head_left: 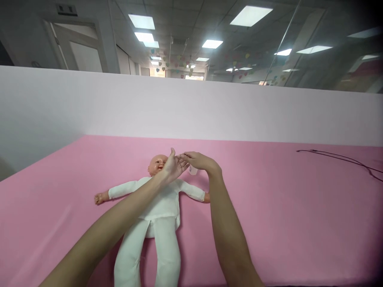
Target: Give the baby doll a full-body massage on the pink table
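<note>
A baby doll (163, 203) with a white cloth body lies on its back on a pink-covered surface, arms spread and head away from me. Over its chest and the side of its face, my left hand (176, 164) is turned palm up, fingers stretched out and thumb raised. My right hand (198, 160) reaches in from the right, back of the hand up, its extended fingers at the left fingertips. A small whitish translucent container (193, 170) shows just under my right hand; whether the hand touches it I cannot tell. My left forearm crosses over the doll's body.
The pink cover (269, 219) stretches out around the doll. A thin dark cable (344, 158) lies at the far right. Behind the surface stands a low white wall (191, 107), with glass panels above it and a door (80, 50) at the back left.
</note>
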`<state>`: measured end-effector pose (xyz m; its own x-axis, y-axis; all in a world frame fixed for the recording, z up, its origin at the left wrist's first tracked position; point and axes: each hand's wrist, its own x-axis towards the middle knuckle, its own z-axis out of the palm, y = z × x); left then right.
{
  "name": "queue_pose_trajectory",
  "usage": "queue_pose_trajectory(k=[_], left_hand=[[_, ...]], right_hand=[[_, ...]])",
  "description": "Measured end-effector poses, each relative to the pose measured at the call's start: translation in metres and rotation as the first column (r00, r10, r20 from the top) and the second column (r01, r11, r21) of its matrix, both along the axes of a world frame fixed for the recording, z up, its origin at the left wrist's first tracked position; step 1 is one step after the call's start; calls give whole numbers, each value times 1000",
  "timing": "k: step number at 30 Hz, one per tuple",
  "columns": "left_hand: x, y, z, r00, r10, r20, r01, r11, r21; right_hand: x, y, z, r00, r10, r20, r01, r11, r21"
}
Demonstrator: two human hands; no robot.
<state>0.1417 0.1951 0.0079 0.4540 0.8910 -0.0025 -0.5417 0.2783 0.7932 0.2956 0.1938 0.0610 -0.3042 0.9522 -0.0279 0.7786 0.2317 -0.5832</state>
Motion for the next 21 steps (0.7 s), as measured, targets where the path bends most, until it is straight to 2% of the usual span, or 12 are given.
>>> queue_pose_trajectory(k=[2, 7, 10, 12, 13, 14, 15, 16, 17, 18, 19, 21], left_hand=[[-9, -12, 15, 997, 26, 69, -28, 999, 21], [-51, -53, 44, 991, 43, 128, -59, 991, 123], [-100, -80, 49, 992, 105, -74, -82, 960, 267], [-139, -93, 44, 915, 233, -330, -92, 915, 392], [-160, -98, 38, 811, 338, -478, -89, 878, 470], [-182, -101, 31, 641, 449, -622, -54, 836, 546], [-203, -103, 21, 414, 563, -715, -16, 790, 613], [-223, -103, 10, 180, 618, -765, 31, 774, 633], [-242, -102, -1, -7, 619, -785, 73, 783, 617], [-260, -101, -13, -142, 588, -796, 90, 809, 582], [-276, -99, -25, -231, 540, -809, 91, 840, 535], [-300, -96, -46, -274, 480, -833, 181, 877, 445]], right_hand=[[-27, -13, 5, 995, 85, -47, -83, 996, 39], [-68, -30, 6, 987, 97, -132, -65, 972, 227], [-57, -30, 2, 991, 24, -135, 1, 983, 183], [-38, -32, -2, 999, -38, -22, 41, 993, 111], [-26, -33, -6, 997, -64, 45, 61, 995, 77], [-15, -35, -10, 990, -94, 107, 90, 995, 41], [-3, -38, -15, 978, -134, 163, 135, 991, 4], [8, -41, -20, 958, -182, 222, 194, 980, -35], [19, -45, -26, 930, -231, 287, 262, 962, -75], [28, -49, -33, 898, -267, 350, 323, 940, -111], [37, -53, -39, 868, -286, 406, 369, 918, -144], [51, -61, -51, 836, -288, 467, 409, 895, -179]])
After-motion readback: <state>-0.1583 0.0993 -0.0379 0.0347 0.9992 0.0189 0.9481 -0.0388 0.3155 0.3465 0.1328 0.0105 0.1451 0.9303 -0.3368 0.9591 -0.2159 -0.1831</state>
